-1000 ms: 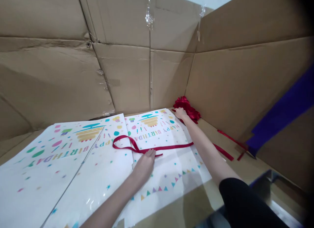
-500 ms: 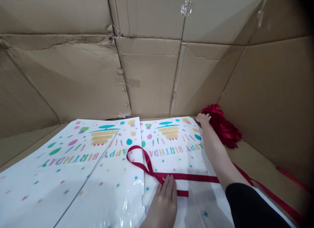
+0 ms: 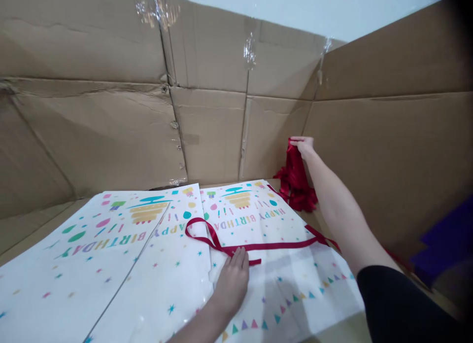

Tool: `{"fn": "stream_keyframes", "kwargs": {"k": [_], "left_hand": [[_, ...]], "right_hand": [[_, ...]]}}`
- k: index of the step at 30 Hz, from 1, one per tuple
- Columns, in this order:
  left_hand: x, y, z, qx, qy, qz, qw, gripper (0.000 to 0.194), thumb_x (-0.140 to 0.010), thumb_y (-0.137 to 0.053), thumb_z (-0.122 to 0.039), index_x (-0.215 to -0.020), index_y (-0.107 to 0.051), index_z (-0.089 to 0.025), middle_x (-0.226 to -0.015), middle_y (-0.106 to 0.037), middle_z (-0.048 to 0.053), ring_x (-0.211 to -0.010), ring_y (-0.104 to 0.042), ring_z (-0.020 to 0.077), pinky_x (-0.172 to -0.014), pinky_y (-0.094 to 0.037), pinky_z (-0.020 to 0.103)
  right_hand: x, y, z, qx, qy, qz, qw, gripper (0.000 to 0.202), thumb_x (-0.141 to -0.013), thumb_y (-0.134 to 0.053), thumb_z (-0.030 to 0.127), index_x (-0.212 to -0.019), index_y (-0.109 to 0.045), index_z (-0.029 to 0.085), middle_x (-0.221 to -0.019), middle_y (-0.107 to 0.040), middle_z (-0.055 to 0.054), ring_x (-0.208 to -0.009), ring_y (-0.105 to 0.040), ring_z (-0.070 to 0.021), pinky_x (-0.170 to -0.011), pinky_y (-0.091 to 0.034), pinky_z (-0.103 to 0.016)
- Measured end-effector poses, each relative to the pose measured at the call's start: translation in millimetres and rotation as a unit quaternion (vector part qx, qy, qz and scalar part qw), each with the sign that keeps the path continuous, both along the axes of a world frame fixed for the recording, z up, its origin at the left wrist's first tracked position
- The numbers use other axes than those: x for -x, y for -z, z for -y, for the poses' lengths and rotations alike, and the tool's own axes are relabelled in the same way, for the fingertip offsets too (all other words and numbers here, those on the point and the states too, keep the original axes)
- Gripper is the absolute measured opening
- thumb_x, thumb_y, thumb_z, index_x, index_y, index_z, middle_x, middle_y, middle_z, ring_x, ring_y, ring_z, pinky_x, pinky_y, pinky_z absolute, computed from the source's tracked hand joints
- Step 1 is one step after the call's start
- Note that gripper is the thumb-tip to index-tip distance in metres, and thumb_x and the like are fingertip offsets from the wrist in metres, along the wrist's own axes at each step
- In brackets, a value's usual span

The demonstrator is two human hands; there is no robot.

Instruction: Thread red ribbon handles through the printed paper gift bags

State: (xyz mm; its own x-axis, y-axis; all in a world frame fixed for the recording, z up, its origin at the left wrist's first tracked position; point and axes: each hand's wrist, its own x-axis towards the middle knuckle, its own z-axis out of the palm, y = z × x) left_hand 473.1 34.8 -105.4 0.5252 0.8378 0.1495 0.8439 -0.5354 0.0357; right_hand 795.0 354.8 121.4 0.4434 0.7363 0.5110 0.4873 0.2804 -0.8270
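Observation:
My right hand is raised near the back right corner, its fingers closed on the top of a bundle of glossy red ribbons. The bundle hangs down from the fingers to the surface. My left hand lies flat with fingers stretched out, pressing a looped red ribbon onto the printed sheets. The loop lies to the left of the fingertips, and a short end shows at their right. Under it are white birthday bags or sheets with cakes, stars and pennants; which kind I cannot tell.
Brown cardboard walls with creases and clear tape stand at the back and right. Another printed sheet lies on the left, with a dark line across it. Something purple is at the right edge.
My right hand has lifted the top of the red ribbon bundle from the surface. My left hand stays on the looped ribbon. The view has tilted up and turned slightly right.

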Motion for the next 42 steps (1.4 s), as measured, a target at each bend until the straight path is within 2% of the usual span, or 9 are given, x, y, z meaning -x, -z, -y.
{"fn": "stream_keyframes", "kwargs": {"k": [8,14,17,21,26,29,32,36,42], "left_hand": [[3,-14.5,-6,-0.002,0.014,0.02,1.0,0.054,-0.078,-0.032,0.005,-0.129,-0.05,-0.001,-0.137,-0.045,0.02,-0.13,-0.04,0.0261,-0.104,-0.037,0.039],[11,-36.6,-2,0.008,-0.001,0.106,0.994,0.048,-0.083,-0.04,-0.008,-0.129,-0.051,-0.006,-0.144,-0.036,0.017,-0.13,-0.039,0.0275,-0.101,-0.042,0.037],[23,-54.0,3,0.036,-0.04,0.239,0.97,0.048,-0.081,-0.038,-0.008,-0.127,-0.055,-0.01,-0.138,-0.046,0.014,-0.124,-0.047,0.0247,-0.102,-0.04,0.036],[49,-91.7,6,0.099,-0.09,0.44,0.888,0.063,-0.068,-0.038,-0.003,-0.128,-0.054,-0.014,-0.127,-0.057,0.012,-0.117,-0.054,0.0243,-0.092,-0.048,0.038],[66,-180.3,3,0.129,-0.066,0.606,0.782,0.045,-0.077,-0.043,-0.022,-0.118,-0.057,-0.011,-0.119,-0.061,0.015,-0.102,-0.062,0.0263,-0.074,-0.054,0.038],[52,-236.0,-4,0.104,0.022,0.644,0.758,0.049,-0.077,-0.055,-0.035,-0.121,-0.052,-0.013,-0.126,-0.056,0.016,-0.114,-0.055,0.0266,-0.093,-0.045,0.042],[24,-274.1,-19,0.032,0.098,0.642,0.76,0.076,-0.07,-0.068,-0.043,-0.134,-0.037,-0.018,-0.144,-0.036,0.016,-0.133,-0.033,0.0289,-0.106,-0.031,0.044],[-4,-291.1,-55,-0.07,0.115,0.649,0.749,0.089,-0.06,-0.079,-0.038,-0.135,-0.036,-0.02,-0.139,-0.042,0.014,-0.129,-0.04,0.0282,-0.104,-0.033,0.041],[-6,-266.9,-89,-0.1,-0.01,0.641,0.761,0.026,-0.067,-0.071,-0.027,-0.087,-0.066,-0.011,-0.087,-0.068,0.007,-0.09,-0.063,0.0248,-0.081,-0.047,0.033]], "right_hand": [[32,-170.9,115,-0.186,-0.082,-0.025,0.979,0.016,-0.073,-0.058,-0.003,-0.08,-0.058,0.011,-0.069,-0.057,0.002,-0.061,-0.051,-0.0035,-0.07,-0.045,-0.022],[69,-238.5,204,-0.22,-0.186,-0.043,0.957,0.02,-0.077,-0.056,-0.006,-0.08,-0.053,0.013,-0.069,-0.053,0.006,-0.059,-0.053,-0.0043,-0.056,-0.042,-0.021],[86,-244.5,237,-0.198,-0.228,-0.027,0.953,0.02,-0.077,-0.056,-0.006,-0.085,-0.056,0.013,-0.076,-0.057,0.005,-0.06,-0.055,-0.0064,-0.052,-0.041,-0.022],[108,-232.4,271,-0.169,-0.277,-0.041,0.945,0.022,-0.078,-0.052,-0.008,-0.087,-0.056,0.012,-0.071,-0.058,0.005,-0.06,-0.053,-0.0061,-0.051,-0.038,-0.019],[134,-217.2,294,-0.121,-0.373,-0.05,0.919,0.022,-0.08,-0.048,-0.008,-0.088,-0.054,0.012,-0.073,-0.062,0.003,-0.067,-0.056,-0.0076,-0.056,-0.041,-0.019],[149,-217.1,295,-0.124,-0.402,-0.07,0.905,0.023,-0.08,-0.048,-0.007,-0.087,-0.052,0.014,-0.072,-0.062,0.005,-0.066,-0.055,-0.0072,-0.058,-0.042,-0.018],[166,-217.9,294,-0.117,-0.428,-0.067,0.894,0.022,-0.082,-0.048,-0.005,-0.086,-0.05,0.017,-0.074,-0.062,0.006,-0.069,-0.057,-0.0073,-0.058,-0.043,-0.018],[181,-210.8,293,-0.064,-0.522,0.0,0.851,0.02,-0.084,-0.051,-0.002,-0.087,-0.048,0.017,-0.08,-0.064,0.005,-0.081,-0.06,-0.0086,-0.064,-0.046,-0.019],[158,-185.3,269,0.129,-0.691,0.174,0.689,0.022,-0.072,-0.067,-0.003,-0.076,-0.051,0.01,-0.069,-0.061,0.003,-0.069,-0.058,-0.0075,-0.071,-0.05,-0.022]]}}
